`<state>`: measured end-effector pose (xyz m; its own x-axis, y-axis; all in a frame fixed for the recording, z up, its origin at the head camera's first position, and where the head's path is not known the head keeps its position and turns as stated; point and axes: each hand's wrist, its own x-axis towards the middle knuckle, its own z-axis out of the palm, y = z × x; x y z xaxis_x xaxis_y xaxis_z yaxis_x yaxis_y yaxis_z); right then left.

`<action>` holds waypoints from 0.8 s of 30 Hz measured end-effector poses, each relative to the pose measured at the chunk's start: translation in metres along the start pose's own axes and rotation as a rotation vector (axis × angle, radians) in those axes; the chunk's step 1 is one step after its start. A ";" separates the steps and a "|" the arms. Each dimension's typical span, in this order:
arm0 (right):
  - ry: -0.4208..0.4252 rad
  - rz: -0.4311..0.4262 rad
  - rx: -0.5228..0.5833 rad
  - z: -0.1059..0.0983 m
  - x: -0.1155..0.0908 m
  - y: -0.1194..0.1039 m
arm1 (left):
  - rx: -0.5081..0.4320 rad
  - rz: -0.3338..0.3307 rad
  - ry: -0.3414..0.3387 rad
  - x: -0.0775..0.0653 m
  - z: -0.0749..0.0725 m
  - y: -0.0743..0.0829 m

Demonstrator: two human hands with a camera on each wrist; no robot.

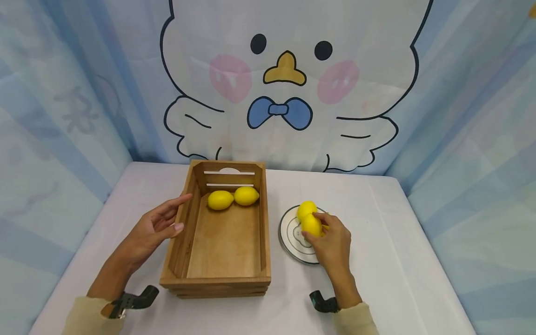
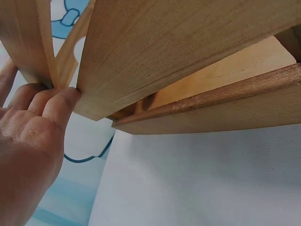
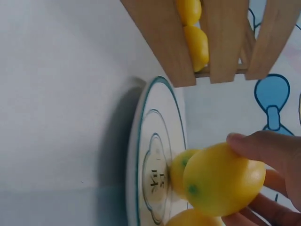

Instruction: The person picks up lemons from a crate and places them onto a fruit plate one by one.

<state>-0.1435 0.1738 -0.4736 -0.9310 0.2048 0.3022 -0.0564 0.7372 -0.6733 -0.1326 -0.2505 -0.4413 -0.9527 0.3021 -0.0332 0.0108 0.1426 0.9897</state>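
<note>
In the head view a wooden crate (image 1: pixel 226 281) stands at the middle left, with two yellow lemons (image 1: pixel 220 200) on its floor at the far end. My left hand (image 1: pixel 152 228) touches the crate's left side, fingers fairly straight and thumb at the rim; the left wrist view has its fingertips against the slats (image 2: pixel 66 52). My right hand (image 1: pixel 335 237) pinches a lemon (image 3: pixel 223 179) between thumb and fingers, over a white plate (image 1: pixel 289 237) with a dark rim. Another lemon (image 1: pixel 307 209) lies on the plate behind it, and a further lemon (image 3: pixel 195 219) is partly hidden below the held one.
A white cloth covers the table (image 1: pixel 389 251). Behind it hangs a curtain (image 1: pixel 289 139) with a cartoon bird, and blue patterned curtains (image 1: pixel 481 139) close off both sides. The plate sits just right of the crate, a narrow strip of cloth between them.
</note>
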 end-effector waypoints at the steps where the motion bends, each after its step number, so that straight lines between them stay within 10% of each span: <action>1: 0.010 0.001 -0.017 0.001 -0.001 0.000 | 0.002 0.002 0.000 0.000 0.000 0.000; 24: 0.033 0.021 -0.212 0.016 -0.011 0.003 | 0.029 -0.034 0.009 0.001 0.001 0.002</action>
<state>-0.1395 0.1638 -0.4897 -0.9186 0.2401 0.3139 0.0435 0.8510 -0.5234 -0.1330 -0.2493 -0.4393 -0.9553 0.2882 -0.0654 -0.0132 0.1795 0.9837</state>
